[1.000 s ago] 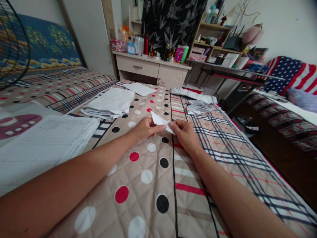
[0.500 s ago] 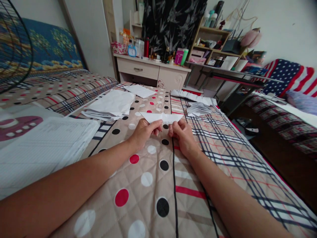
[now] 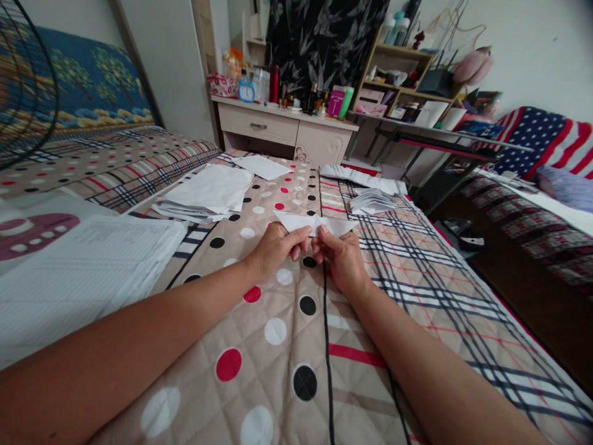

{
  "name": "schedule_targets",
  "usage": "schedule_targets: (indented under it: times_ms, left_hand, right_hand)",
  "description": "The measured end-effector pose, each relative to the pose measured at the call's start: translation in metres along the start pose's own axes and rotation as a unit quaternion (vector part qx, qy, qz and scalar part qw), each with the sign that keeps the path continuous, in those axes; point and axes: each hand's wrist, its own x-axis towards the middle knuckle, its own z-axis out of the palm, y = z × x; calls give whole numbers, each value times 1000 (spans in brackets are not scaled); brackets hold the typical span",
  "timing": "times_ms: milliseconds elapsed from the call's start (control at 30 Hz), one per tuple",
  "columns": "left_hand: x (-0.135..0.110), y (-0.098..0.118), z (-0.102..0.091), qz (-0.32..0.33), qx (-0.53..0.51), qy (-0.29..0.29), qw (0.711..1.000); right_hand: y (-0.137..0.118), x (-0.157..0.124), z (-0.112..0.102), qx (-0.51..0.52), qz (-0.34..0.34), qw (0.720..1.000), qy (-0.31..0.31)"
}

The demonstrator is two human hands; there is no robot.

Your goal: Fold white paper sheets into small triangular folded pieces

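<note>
A folded piece of white paper (image 3: 296, 220) with pointed ends is held just above the quilted bedspread (image 3: 273, 395). My left hand (image 3: 275, 247) pinches its lower edge left of the middle, thumb on top. Close beside it, my right hand (image 3: 343, 252) pinches the same paper right of the middle, thumb also on top. The fingertips of both hands nearly meet at the centre crease. Behind the right hand lies a small stack of folded papers (image 3: 372, 201). A larger pile of white sheets (image 3: 210, 190) rests beyond my left hand.
An open lined notebook (image 3: 88, 266) lies at the left. A single white sheet (image 3: 262, 167) and a long folded white strip (image 3: 361, 178) lie at the far end of the bed. Behind stands a dresser (image 3: 259, 127); a wire fan guard (image 3: 28, 86) juts in at upper left.
My right thumb has come onto the paper, and the right hand now grips it. The folded paper has shifted slightly right and its right half has tilted.
</note>
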Motion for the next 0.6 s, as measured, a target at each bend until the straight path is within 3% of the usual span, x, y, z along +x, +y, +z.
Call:
schedule_targets:
  times_ms: [333, 600]
  left_hand:
    - [5, -7, -14, -14, 20, 42, 999]
    - [8, -13, -14, 18, 59, 57, 996]
  right_hand:
    - [-3, 3, -10, 1, 34, 999, 8]
    - [-2, 1, -8, -8, 35, 999, 18]
